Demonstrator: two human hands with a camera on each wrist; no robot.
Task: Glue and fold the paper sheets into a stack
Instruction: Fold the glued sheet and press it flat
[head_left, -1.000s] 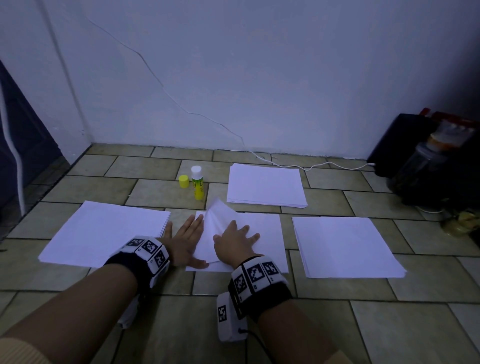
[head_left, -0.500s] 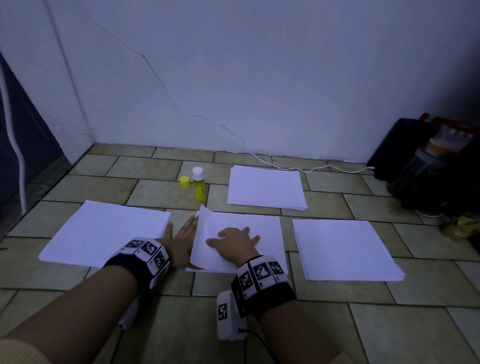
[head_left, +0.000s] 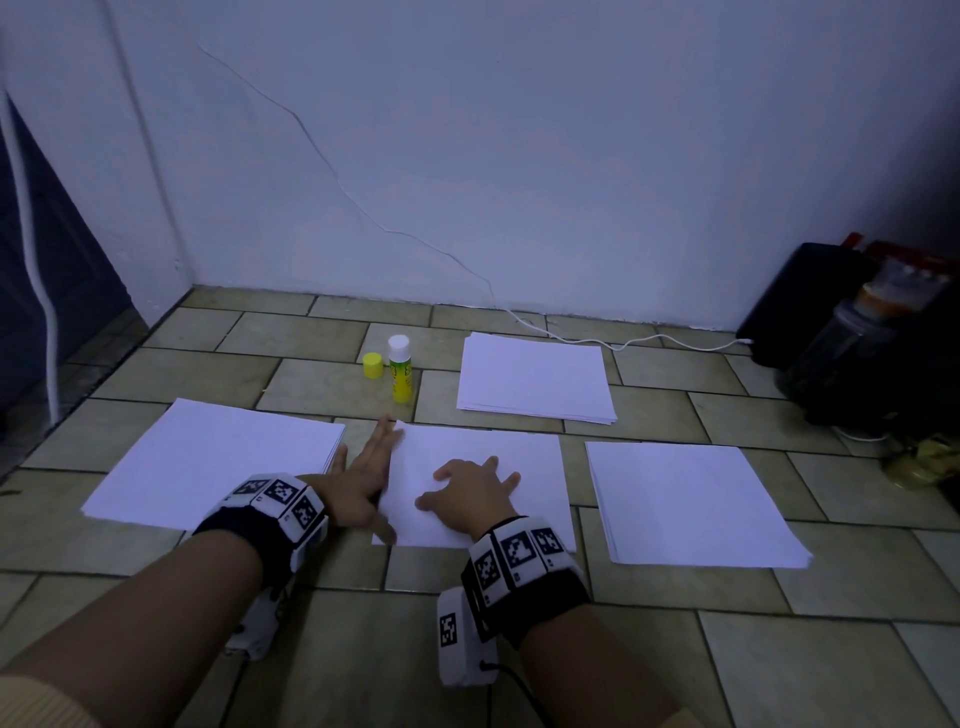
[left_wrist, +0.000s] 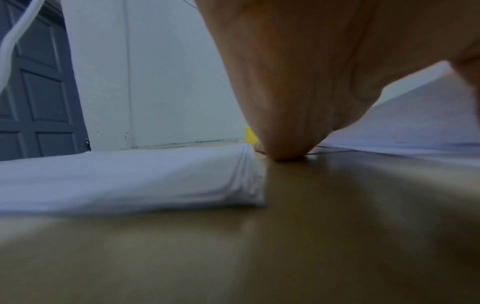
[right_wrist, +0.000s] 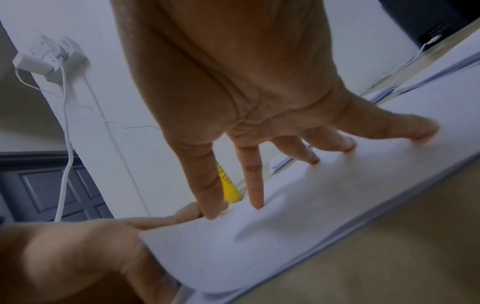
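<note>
Around me on the tiled floor (head_left: 322, 644) lie three other lots of white paper: a stack to my left (head_left: 208, 462), a stack to my right (head_left: 685, 504), and a stack farther off near the wall (head_left: 535, 376). Between the left and far stacks a glue stick (head_left: 400, 370) stands upright with its white top showing, and its yellow cap (head_left: 372, 365) sits just beside it on the floor. A white cable (head_left: 623, 344) runs along the foot of the wall to a black box (head_left: 810, 306) in the right corner, where a clear jar (head_left: 852, 332) stands among dark clutter. Nothing lies between my hands and the glue stick.

The folded paper sheet (head_left: 519, 462) is straight in front of me, flat on the floor between the left and right stacks. My right hand (head_left: 475, 493) rests on top of it, fingers (right_wrist: 254, 185) spread and nearly straight, their tips pressing the paper down; it grasps nothing. My left hand (head_left: 363, 480) lies flat and released along the sheet's left edge, fingers straight and together, pointing toward the glue stick, its side on the floor against the paper's edge.
</note>
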